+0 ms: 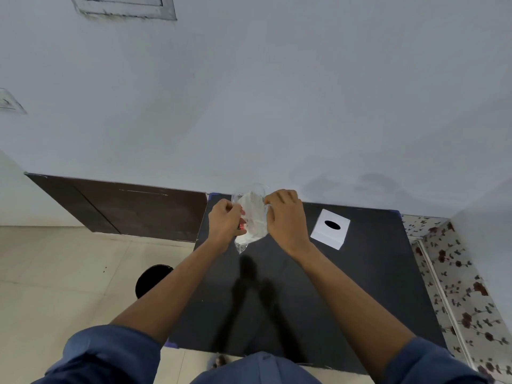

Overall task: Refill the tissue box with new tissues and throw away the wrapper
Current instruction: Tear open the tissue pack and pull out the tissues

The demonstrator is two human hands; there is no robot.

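A pack of white tissues in a clear plastic wrapper (252, 217) is held in the air above the far part of the black table (318, 286). My left hand (225, 221) pinches the wrapper's left side, where a small red mark shows. My right hand (285, 217) grips its right side with curled fingers. The white tissue box (331, 228), with a dark oval opening on top, stands on the table to the right of my hands.
A round black bin (151, 279) stands on the tiled floor left of the table, partly hidden by my left forearm. The grey wall runs right behind the table. A flower-patterned surface (457, 286) borders the table's right side.
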